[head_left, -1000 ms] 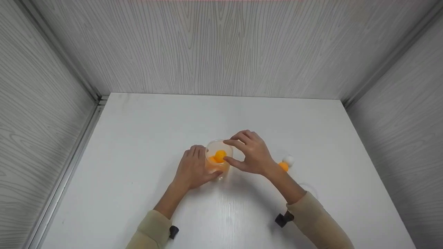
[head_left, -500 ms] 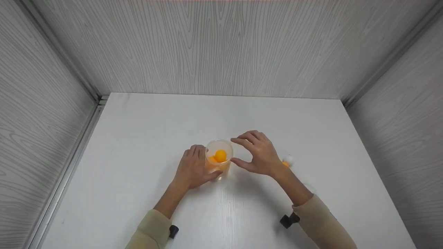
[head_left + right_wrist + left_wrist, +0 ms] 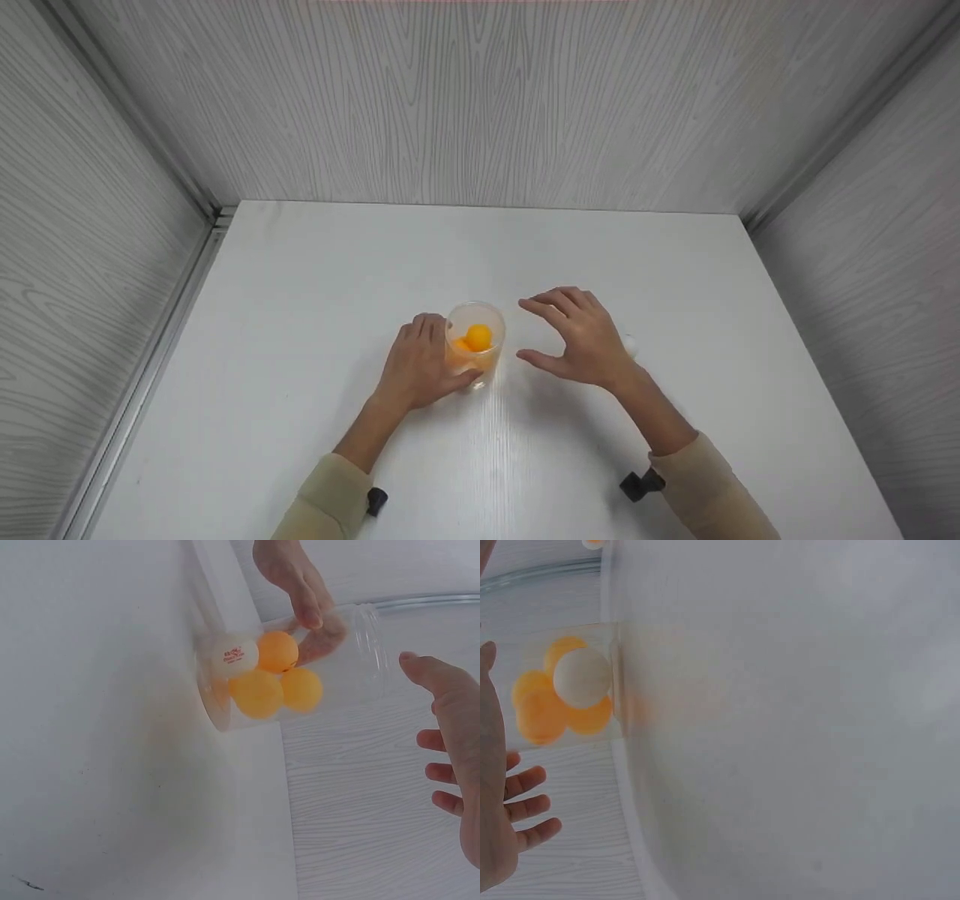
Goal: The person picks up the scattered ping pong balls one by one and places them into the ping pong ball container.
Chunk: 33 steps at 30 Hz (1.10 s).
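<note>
A clear plastic jar (image 3: 475, 349) stands upright and lidless on the white table, with several orange table tennis balls (image 3: 479, 337) inside. Low in it is also a white table tennis ball (image 3: 237, 655) with red print, seen in the right wrist view. My left hand (image 3: 420, 364) holds the jar from its left side, thumb across the front and fingers along the far side. To the right of the rim, my right hand (image 3: 581, 337) hovers with thumb and fingers spread apart, holding nothing. Behind my right wrist, a white ball (image 3: 630, 345) is partly hidden.
The white table (image 3: 337, 255) is bounded by a wood-grain back wall (image 3: 480, 105) and side walls (image 3: 90, 225). Black wrist mounts (image 3: 641, 484) stick out from the sleeves.
My right hand has let go of an orange ball over the jar and drawn back to the right. My forearm now covers the loose orange ball. My left hand has stayed put.
</note>
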Motion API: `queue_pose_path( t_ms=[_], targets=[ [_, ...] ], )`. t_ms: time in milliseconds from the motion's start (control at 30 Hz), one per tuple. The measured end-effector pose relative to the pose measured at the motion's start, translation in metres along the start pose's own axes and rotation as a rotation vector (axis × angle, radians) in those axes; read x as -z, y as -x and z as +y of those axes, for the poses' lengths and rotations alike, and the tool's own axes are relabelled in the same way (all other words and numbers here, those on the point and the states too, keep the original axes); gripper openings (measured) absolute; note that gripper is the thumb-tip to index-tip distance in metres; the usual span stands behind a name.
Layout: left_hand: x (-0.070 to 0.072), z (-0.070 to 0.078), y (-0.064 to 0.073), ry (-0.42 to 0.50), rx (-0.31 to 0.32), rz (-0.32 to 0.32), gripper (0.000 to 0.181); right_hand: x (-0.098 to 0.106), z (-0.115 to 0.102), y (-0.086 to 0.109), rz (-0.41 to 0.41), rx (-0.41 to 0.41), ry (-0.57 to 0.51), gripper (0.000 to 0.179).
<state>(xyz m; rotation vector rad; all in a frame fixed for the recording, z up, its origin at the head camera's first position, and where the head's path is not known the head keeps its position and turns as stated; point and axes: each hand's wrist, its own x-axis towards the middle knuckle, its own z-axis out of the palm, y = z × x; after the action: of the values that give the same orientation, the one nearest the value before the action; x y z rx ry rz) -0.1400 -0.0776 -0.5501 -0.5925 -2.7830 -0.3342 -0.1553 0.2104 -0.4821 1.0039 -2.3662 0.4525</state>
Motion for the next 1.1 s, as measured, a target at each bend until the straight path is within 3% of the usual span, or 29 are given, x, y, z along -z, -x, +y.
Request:
queue_pose_path(
  t_ms=[1100],
  targets=[
    [0.0, 0.001, -0.001, -0.02, -0.007, 0.004, 0.084, 0.018, 0.033, 0.055, -0.015, -0.076, 0.055, 0.07]
  ],
)
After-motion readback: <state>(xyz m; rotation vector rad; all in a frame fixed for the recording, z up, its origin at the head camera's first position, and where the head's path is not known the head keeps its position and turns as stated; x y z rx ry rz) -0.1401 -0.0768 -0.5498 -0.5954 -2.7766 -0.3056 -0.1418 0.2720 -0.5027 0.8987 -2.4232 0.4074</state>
